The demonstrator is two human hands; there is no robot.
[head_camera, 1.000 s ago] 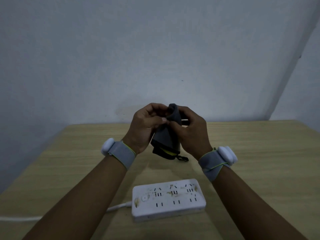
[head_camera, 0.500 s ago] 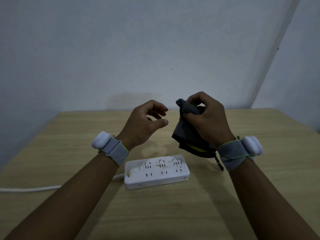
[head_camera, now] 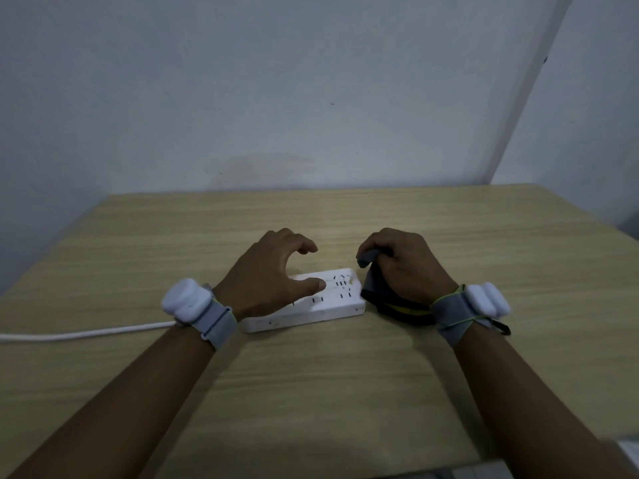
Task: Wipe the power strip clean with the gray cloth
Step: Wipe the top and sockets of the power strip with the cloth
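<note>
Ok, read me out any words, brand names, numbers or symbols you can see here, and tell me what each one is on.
None can be read.
The power strip shows only socket slots and a few stains, no legible print.
The white wrist devices look blank.
The gray cloth has a yellow edge but no readable label.

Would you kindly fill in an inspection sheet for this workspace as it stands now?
Surface: wooden table.
Job's things: white power strip lies flat on it; gray cloth bunched beside its right end.
Clutter: nothing seen on the table; a pale shape at the lower right corner, unclear.
Hands: left hand arched over the strip, thumb on its top; right hand grips the cloth.
Cables: white cord runs left from the strip, off frame.
Surroundings: bare gray wall with a faint stain; wristbands on both wrists.
</note>
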